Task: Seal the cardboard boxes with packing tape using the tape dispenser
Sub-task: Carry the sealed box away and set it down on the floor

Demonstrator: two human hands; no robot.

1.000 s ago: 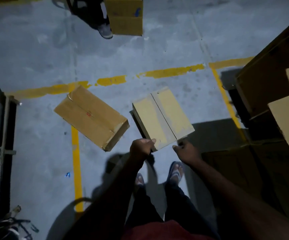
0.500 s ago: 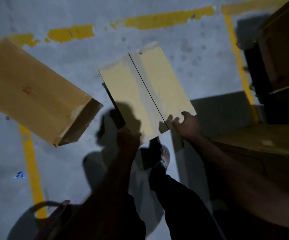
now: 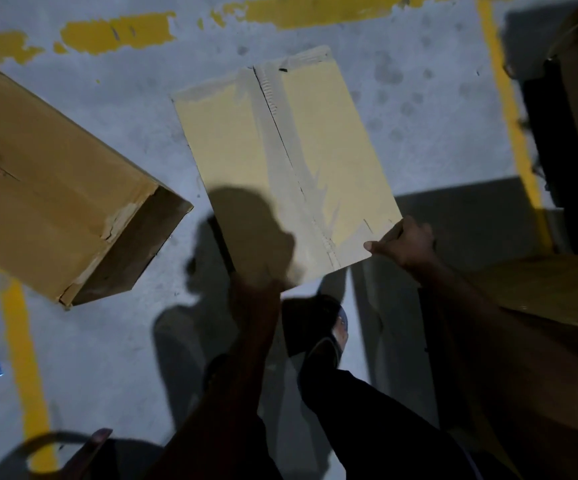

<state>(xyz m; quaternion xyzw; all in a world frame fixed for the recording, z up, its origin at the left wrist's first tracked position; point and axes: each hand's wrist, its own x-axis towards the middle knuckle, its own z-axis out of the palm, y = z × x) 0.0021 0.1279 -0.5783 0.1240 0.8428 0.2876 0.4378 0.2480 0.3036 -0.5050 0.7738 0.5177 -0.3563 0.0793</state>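
Presently, held item: taped cardboard box point(image 3: 280, 161), pale top face up, centre of view, over the concrete floor point(image 3: 107, 341). Whether its far end touches the floor cannot be told.
- Clear packing tape point(image 3: 273, 133) runs along the centre seam from far edge to near edge, with more tape across the far edge.
- Right hand point(image 3: 402, 244): grip closed on the near right corner of the box, thumb lying on the top face, fingers curled under the edge.
- Left hand point(image 3: 253, 289): dark and blurred, grip on the near left corner of the same box; finger detail is unclear.
- A head-shaped shadow falls across the near left part of the top face.

Other items:
- Second cardboard box point(image 3: 55, 188), brown, lying on the floor to the left, apart from the held box, its dark end panel facing the viewer.
- Yellow floor lines point(image 3: 21, 358), worn, crossing at the far side and running down the left and right.
- Sandalled foot point(image 3: 329, 337) below the held box, between the arms.
- Stacked cardboard point(image 3: 557, 289) at the right edge, in shade.
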